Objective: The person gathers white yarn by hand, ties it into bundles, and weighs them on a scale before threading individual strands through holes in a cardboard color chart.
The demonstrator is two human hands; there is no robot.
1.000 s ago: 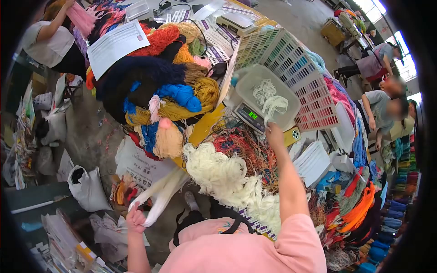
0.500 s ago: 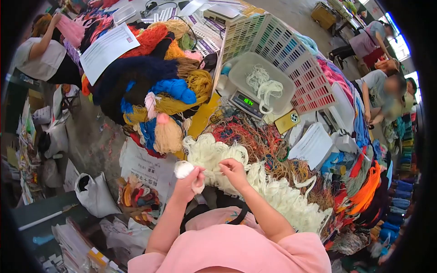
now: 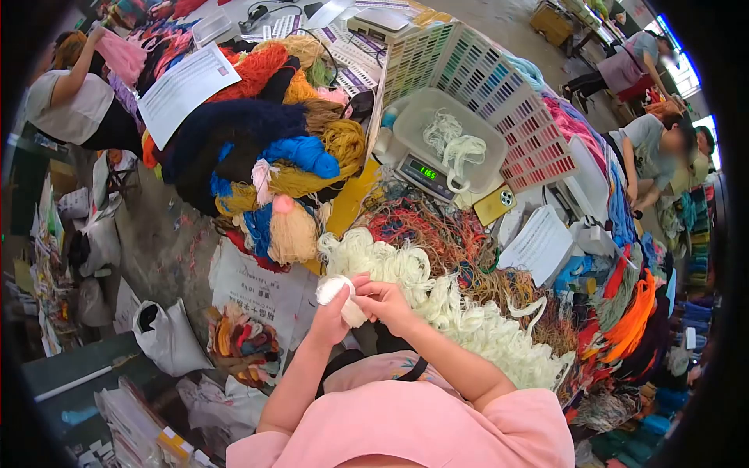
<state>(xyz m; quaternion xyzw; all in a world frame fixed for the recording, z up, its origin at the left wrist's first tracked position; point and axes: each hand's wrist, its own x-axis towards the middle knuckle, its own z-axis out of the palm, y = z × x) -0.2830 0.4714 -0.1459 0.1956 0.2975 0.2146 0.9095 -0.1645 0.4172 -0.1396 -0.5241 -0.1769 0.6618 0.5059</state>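
My left hand [image 3: 331, 316] grips a small bundle of cream yarn [image 3: 338, 294] close to my chest. My right hand [image 3: 385, 301] pinches the same yarn right beside it. Both hands hover at the near end of a long heap of cream yarn [image 3: 445, 312] lying across the table. Farther back a digital scale [image 3: 422, 173] with a green readout carries a clear tray [image 3: 484, 132] holding loose loops of cream yarn [image 3: 454, 148].
Piled skeins in blue, mustard, orange and navy [image 3: 265, 148] fill the table's left. Tangled mixed threads [image 3: 437, 234], a yellow phone [image 3: 494, 206], colour charts [image 3: 499, 101] and papers [image 3: 538, 246] lie right. A white bag [image 3: 168, 335] sits on the floor. Other people work at left and right.
A second ago my right hand was at the scale tray and my left hung low with yarn. Both hands have since come together on the cream bundle; the readout changed.
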